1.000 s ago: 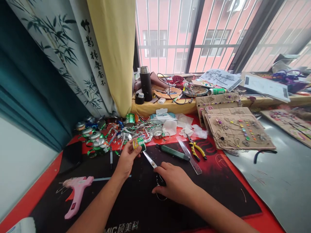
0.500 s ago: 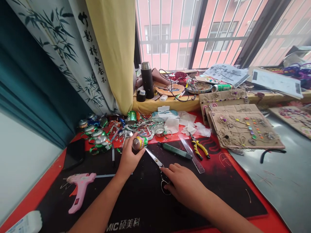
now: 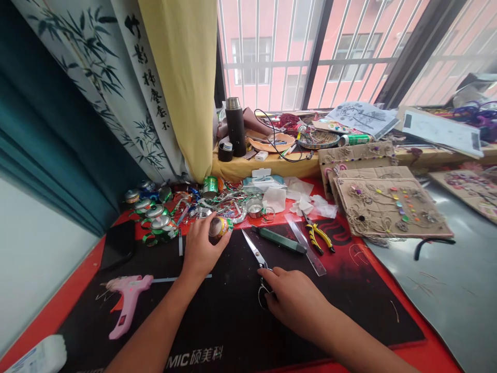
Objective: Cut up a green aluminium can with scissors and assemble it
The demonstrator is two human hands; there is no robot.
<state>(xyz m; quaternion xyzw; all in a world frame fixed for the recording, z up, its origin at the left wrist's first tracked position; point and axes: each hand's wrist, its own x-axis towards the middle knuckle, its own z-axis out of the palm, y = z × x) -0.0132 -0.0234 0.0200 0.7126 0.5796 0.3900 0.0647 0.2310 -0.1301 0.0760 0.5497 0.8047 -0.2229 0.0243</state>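
My left hand (image 3: 202, 243) is closed around a small cut can piece (image 3: 220, 227), yellow and green with a dark, seemingly open end facing me. In my right hand (image 3: 291, 295) is a pair of scissors (image 3: 255, 251), its blades together and pointing up and left toward the can. A small gap separates the scissor tip from the can. Beyond my left hand lies a heap of shredded can strips (image 3: 233, 199). Several cut cans with curled strips, one of them a silver-topped can (image 3: 161, 221), stand to its left.
A pink glue gun (image 3: 130, 300) lies at left on the black mat (image 3: 233, 321). Right of the scissors are a green utility knife (image 3: 281, 241), a clear ruler (image 3: 310, 251) and yellow-black pliers (image 3: 320, 235). Decorated cardboard (image 3: 392, 207) leans at right; a black thermos (image 3: 235, 129) stands behind.
The scissors have moved slightly right, away from the can, and their tip is no longer at its edge. My left hand has shifted a little left with the can.
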